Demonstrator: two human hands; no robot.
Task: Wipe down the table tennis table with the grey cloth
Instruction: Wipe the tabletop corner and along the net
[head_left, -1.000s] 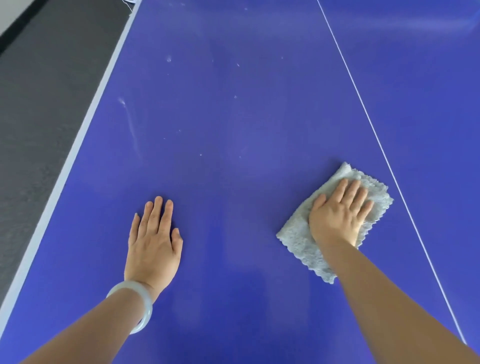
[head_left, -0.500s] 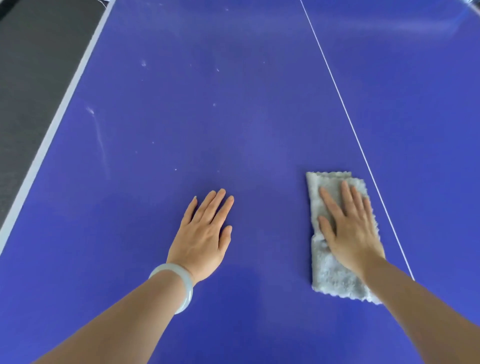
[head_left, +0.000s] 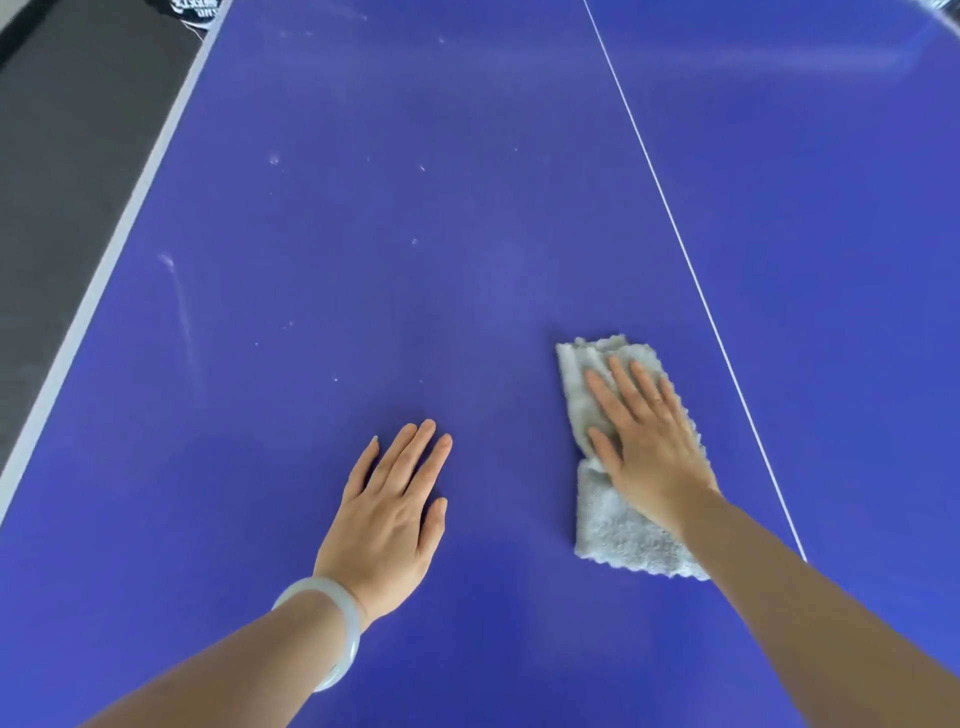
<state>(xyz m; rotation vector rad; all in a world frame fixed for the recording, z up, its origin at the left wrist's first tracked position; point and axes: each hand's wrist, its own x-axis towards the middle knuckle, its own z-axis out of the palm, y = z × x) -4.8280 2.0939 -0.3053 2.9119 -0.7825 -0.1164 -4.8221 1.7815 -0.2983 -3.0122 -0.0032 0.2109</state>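
Cloth: My folded, fluffy grey cloth (head_left: 621, 527) lies flat on the blue table tennis table (head_left: 467, 208), right of centre, near the thin white centre line (head_left: 675, 228) but not touching it.
Hidden: My right hand (head_left: 647, 447) covers the cloth's middle and much of its right edge, and my forearm crosses its near right corner.
Long axis: The cloth runs lengthwise away from me, roughly along the white line, with a scalloped short end nearest and a rumpled one farthest.
Right hand: Palm down on the cloth, pressing, with fingers straight and slightly spread and nothing gripped.
Left hand: My left hand (head_left: 387, 514) rests flat on bare tabletop, well apart from the cloth, fingers straight and empty. A pale translucent bangle (head_left: 337, 623) sits on the wrist.
Marks: Pale specks and a faint long streak (head_left: 179, 296) show on the far left surface.
Edges: A white border stripe (head_left: 104, 270) runs beside dark grey floor (head_left: 62, 156). A black item with white print (head_left: 195, 10) is cut off at the top and unreadable.
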